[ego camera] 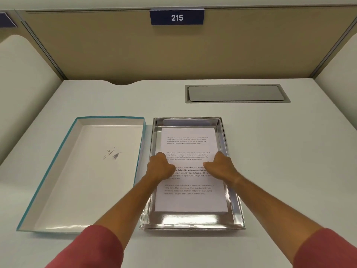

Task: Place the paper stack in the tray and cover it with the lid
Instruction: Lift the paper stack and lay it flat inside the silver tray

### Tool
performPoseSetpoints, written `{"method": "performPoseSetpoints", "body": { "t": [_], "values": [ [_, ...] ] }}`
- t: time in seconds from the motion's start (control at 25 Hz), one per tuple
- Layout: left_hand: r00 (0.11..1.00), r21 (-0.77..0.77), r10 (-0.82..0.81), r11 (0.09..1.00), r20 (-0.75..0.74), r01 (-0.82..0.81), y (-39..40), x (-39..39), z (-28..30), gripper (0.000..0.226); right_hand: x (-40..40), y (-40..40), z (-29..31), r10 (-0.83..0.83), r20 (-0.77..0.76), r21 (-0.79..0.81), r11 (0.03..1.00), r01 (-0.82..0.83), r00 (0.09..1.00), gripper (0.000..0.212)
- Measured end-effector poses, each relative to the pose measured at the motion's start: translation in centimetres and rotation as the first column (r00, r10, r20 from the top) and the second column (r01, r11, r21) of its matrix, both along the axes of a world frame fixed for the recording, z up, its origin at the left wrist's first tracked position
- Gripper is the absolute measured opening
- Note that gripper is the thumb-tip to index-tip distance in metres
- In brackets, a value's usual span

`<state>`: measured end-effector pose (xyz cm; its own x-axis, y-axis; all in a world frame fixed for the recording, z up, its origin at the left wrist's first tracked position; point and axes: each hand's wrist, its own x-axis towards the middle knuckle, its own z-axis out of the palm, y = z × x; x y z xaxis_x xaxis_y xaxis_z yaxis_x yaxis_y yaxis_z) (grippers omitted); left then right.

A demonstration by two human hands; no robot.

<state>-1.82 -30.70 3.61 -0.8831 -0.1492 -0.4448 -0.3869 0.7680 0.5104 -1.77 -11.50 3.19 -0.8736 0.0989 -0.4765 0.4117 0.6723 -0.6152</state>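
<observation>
A white paper stack [190, 198] with printed text lies flat inside the shiny silver tray [191, 222] at the desk's middle. My left hand [160, 167] grips the stack's left edge and my right hand [220, 165] grips its right edge, fingers curled under the sheets. The lid [83, 175], teal outside and white inside with a small grey sketch, lies upside down just left of the tray, nearly touching it.
A grey cable hatch [237, 93] is set into the white desk [280, 171] behind the tray. Beige partition walls close off the back and sides, with a blue sign "215" [177, 17] up top.
</observation>
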Motion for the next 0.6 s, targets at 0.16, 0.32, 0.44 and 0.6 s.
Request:
{"method": "performPoseSetpoints", "body": {
  "t": [0.16,0.32,0.44,0.6],
  "values": [
    [0.999,-0.11,-0.029,0.994,-0.02,0.026,0.0,-0.1,-0.4,0.016,-0.1,-0.2,0.6,0.015,-0.027,0.016,1.0,-0.015,1.0,0.011],
    [0.999,-0.132,-0.041,0.991,-0.017,0.038,0.0,-0.3,-0.6,0.018,-0.1,-0.3,1.0,0.02,-0.02,0.021,1.0,-0.02,1.0,0.021],
    [0.999,-0.126,-0.036,0.991,-0.008,0.035,-0.1,-0.4,-0.6,0.019,-0.2,-0.2,1.1,0.038,-0.025,0.026,0.999,-0.037,0.999,0.022],
    [0.999,-0.137,-0.044,0.99,0.005,0.045,-0.1,-0.3,-0.4,0.021,0.0,-0.3,1.3,0.07,-0.033,0.05,0.996,-0.069,0.997,0.026]
  ]
}}
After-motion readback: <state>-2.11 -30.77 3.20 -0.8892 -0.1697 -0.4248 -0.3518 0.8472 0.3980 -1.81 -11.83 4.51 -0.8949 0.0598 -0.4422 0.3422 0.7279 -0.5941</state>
